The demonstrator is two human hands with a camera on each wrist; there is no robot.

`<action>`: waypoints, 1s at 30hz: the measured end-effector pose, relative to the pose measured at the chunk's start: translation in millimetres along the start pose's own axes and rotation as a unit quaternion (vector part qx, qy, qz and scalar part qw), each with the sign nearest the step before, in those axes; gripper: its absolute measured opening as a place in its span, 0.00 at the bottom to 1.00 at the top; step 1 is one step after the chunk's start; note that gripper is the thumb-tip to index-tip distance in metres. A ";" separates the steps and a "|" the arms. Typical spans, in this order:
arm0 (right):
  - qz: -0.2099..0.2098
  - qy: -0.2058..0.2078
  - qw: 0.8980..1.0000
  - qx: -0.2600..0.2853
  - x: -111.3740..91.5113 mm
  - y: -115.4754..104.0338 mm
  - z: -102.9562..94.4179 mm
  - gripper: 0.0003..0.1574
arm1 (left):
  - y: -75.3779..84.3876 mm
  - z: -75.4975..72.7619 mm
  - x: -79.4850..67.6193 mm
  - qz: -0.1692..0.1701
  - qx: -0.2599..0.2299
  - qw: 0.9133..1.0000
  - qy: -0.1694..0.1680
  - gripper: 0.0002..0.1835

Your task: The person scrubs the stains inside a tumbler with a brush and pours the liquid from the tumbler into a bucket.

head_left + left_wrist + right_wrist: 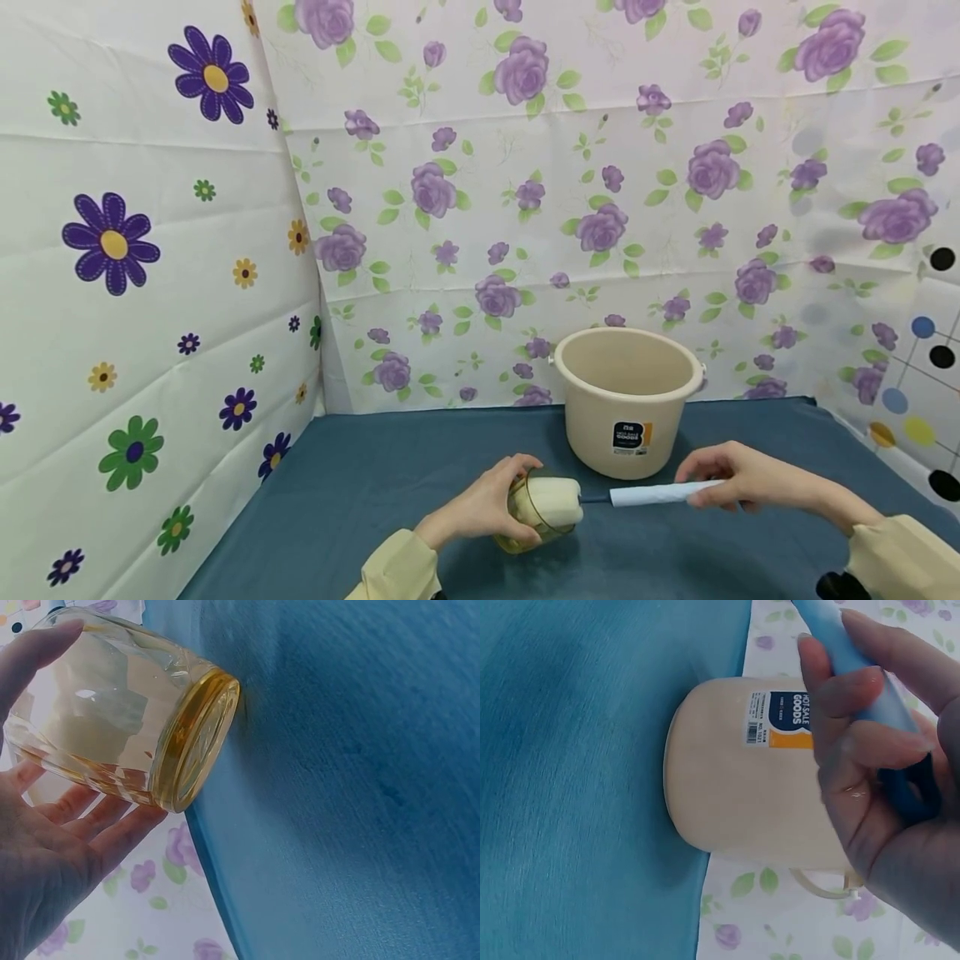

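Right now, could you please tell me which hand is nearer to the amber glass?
The left. The left hand grips the amber glass around its side; the right hand is farther off, to the right of the glass's mouth, holding the pale blue handle.

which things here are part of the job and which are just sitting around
In use:
glass, tilted in the left hand
sponge brush, handle in the right hand, head partly inside the glass

Seemingly just there:
beige bucket, held by neither hand
flowered sheet behind it
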State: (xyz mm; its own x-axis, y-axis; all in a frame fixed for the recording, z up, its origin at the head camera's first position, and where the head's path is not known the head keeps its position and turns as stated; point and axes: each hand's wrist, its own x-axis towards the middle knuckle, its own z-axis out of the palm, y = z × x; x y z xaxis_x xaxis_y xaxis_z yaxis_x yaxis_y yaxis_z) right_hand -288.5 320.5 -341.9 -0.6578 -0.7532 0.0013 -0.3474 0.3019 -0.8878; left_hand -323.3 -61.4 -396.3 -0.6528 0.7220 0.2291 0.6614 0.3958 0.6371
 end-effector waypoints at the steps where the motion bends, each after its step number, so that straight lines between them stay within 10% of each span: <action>1: -0.001 0.007 1.000 -0.004 0.7 -0.8 0.1 0.14 | -0.1 -0.1 -0.5 -0.002 -0.001 1.000 0.001 0.40; 30: -0.044 0.043 0.998 0.003 2.7 -2.0 2.8 0.14 | -2.9 0.8 -2.9 -0.022 -0.027 0.999 0.005 0.40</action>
State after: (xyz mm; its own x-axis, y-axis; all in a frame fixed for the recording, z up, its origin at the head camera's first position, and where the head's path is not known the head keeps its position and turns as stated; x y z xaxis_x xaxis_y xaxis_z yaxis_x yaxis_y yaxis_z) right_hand -287.7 316.3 -341.5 -0.6803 -0.7232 0.1190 -0.4029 0.2333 -0.8850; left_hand -323.1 -64.2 -399.4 -0.6854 0.6981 0.2072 0.6111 0.3967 0.6850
